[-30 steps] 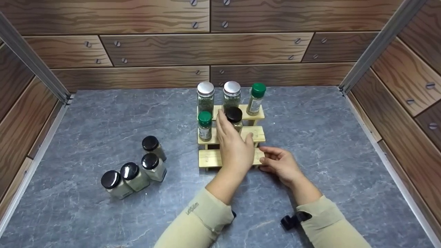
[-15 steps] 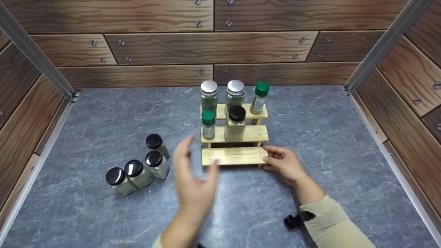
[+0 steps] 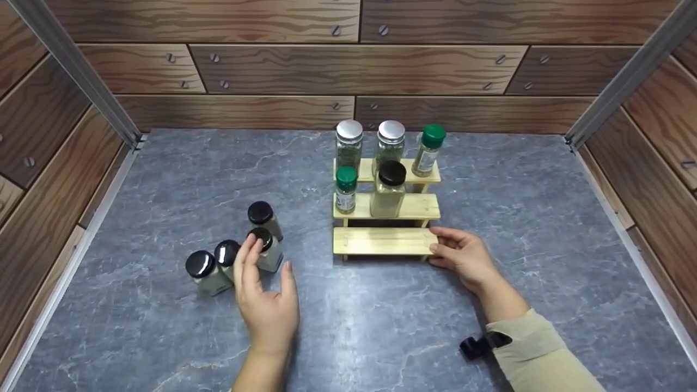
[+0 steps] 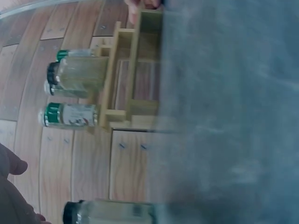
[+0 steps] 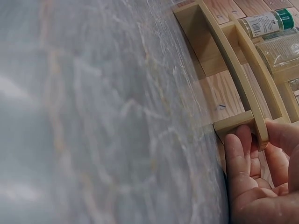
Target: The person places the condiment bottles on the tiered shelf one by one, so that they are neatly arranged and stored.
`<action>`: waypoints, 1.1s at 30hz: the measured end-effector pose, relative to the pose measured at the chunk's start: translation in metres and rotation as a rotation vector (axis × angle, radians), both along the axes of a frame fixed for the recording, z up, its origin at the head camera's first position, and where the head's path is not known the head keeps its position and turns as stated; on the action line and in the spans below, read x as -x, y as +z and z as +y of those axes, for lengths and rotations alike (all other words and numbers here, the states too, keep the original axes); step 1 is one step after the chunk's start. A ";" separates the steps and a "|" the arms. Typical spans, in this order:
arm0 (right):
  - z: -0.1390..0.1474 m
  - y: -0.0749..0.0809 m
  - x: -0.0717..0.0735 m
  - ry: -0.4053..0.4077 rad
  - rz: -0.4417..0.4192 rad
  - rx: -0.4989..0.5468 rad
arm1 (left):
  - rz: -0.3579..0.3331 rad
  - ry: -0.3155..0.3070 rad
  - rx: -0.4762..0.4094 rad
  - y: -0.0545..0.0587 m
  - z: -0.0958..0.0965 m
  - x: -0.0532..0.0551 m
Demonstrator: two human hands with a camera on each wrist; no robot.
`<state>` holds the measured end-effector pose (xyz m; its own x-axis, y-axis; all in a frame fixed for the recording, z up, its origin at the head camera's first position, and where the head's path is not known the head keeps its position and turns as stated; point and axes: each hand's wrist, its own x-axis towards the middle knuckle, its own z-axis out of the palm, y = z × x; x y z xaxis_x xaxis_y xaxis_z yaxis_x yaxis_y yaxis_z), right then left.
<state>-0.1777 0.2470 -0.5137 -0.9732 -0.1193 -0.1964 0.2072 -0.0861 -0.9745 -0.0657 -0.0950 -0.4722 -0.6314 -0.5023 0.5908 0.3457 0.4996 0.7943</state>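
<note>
My left hand (image 3: 269,313) reaches with fingers extended toward a group of black-capped spice jars (image 3: 211,279) on the left of the table. Its fingertips overlap the cap of the nearest square jar (image 3: 270,259) in the head view. My right hand (image 3: 469,262) pinches the right end of the lowest tier of a three-tier wooden spice rack (image 3: 381,241). In the right wrist view the thumb lies over the tier's board (image 5: 263,135), with fingers beneath it. A tall black-capped jar (image 3: 387,198) and a small green-capped jar (image 3: 346,190) stand on the middle tier.
On the rack's top tier stand two silver-capped jars (image 3: 349,146) (image 3: 390,142) and a green-capped jar (image 3: 429,152). The grey marbled table (image 3: 370,326) is bounded by wood-patterned walls (image 3: 348,71) at the back and sides.
My left hand has left the tall black-capped jar on the middle tier and moved left to the loose jars. The right hand stays at the rack's lowest tier. The head view has shifted slightly.
</note>
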 end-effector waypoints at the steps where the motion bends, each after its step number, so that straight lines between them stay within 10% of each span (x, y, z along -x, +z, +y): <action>1: 0.000 0.000 0.000 0.000 0.000 -0.001 | -0.018 0.004 -0.004 -0.002 0.000 0.000; 16: 0.000 -0.002 -0.001 0.000 0.005 -0.007 | -0.406 -0.003 0.002 0.004 -0.003 0.017; 23: -0.001 -0.001 -0.001 -0.009 0.007 -0.019 | -0.423 0.002 -0.025 0.000 -0.002 0.024; 33: -0.001 0.000 -0.001 -0.016 0.008 -0.013 | -0.436 0.039 -0.316 -0.010 -0.005 0.040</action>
